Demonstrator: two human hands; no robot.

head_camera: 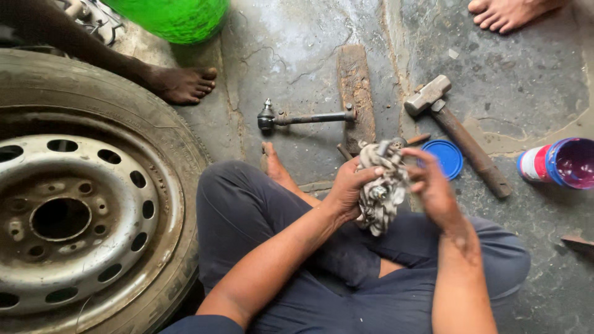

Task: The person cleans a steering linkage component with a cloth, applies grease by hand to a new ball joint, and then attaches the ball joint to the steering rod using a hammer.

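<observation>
Both hands [390, 188] around rag-wrapped part [380, 185]

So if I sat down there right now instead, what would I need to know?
Left hand: closed on a dirty grey rag wrapped round a small metal part.
Right hand: fingers pinching the rag's other side.
Both are held above the lap.
On the floor ahead: tie-rod end, rusty metal block, hammer, blue lid, open tub. Wheel lies at left.
The part is partly covered; whether it is clean cannot be told.
</observation>
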